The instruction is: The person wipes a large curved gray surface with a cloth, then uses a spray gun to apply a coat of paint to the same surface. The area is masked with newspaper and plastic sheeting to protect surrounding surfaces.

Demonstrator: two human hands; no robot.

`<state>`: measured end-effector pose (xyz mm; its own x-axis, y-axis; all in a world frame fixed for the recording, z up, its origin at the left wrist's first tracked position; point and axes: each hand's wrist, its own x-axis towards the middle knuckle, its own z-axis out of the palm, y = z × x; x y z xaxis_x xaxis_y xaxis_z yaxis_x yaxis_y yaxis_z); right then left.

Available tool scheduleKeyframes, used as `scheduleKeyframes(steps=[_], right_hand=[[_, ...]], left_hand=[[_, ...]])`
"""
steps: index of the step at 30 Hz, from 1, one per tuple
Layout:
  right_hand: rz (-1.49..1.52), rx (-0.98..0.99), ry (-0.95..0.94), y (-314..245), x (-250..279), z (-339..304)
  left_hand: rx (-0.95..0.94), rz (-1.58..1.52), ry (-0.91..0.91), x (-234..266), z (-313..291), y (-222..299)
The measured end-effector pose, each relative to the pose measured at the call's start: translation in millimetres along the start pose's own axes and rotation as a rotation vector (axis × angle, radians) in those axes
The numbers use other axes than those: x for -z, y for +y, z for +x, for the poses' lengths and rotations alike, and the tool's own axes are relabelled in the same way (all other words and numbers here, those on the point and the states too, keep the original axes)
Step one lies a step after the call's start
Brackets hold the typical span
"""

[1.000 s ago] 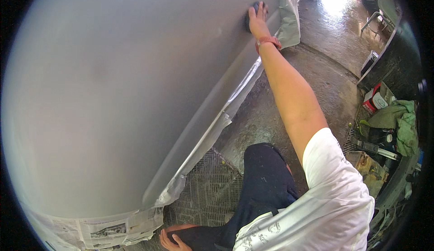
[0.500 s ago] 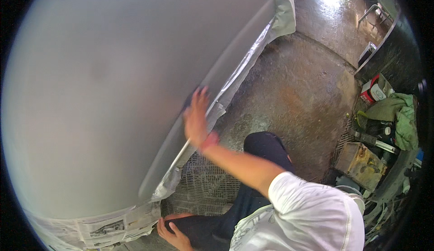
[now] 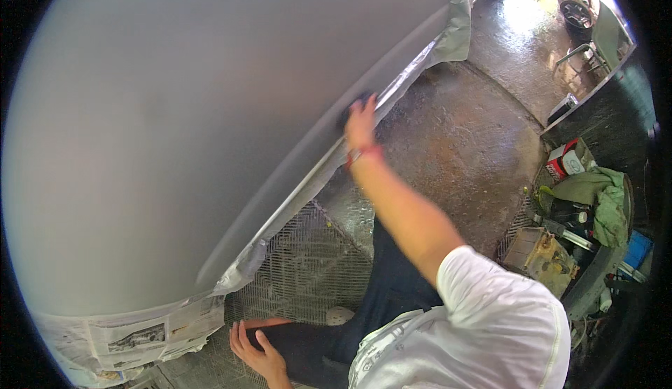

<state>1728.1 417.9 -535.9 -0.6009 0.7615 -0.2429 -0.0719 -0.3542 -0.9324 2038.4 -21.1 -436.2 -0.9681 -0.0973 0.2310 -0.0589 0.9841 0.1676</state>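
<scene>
A large grey body panel, smooth and matt, fills the left side of the view. Along its lower edge runs a raised ridge beside a strip of shiny masking film. My right hand, with a red band at the wrist, presses a dark pad against this ridge. The fingers cover much of the pad, so its exact kind is hidden. Low in the view, my left hand rests by my dark-trousered leg, fingers apart and holding nothing.
Newspaper masking covers the panel's bottom left end. A ribbed mat lies on the wet-looking floor. At the right are a green cloth, a worn box and a red-and-white can. A chair stands farther back.
My right hand has slid up and to the right along the panel's ridge with the dark pad. The view has shifted slightly. My left hand stays by my leg.
</scene>
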Motion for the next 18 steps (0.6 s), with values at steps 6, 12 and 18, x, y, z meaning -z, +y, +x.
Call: scheduleKeyframes(steps=[6, 12, 18], right_hand=[[0.018, -0.320, -0.365, 59, -25, -196], [0.350, -0.735, -0.449, 50, 82, -255], [0.436, -0.662, -0.190, -102, 137, -279]], left_hand=[[-0.272, -0.074, -0.061, -47, 60, 38], [-0.428, -0.108, -0.235, -46, 84, 49], [-0.596, -0.167, -0.547, 14, 83, 76]])
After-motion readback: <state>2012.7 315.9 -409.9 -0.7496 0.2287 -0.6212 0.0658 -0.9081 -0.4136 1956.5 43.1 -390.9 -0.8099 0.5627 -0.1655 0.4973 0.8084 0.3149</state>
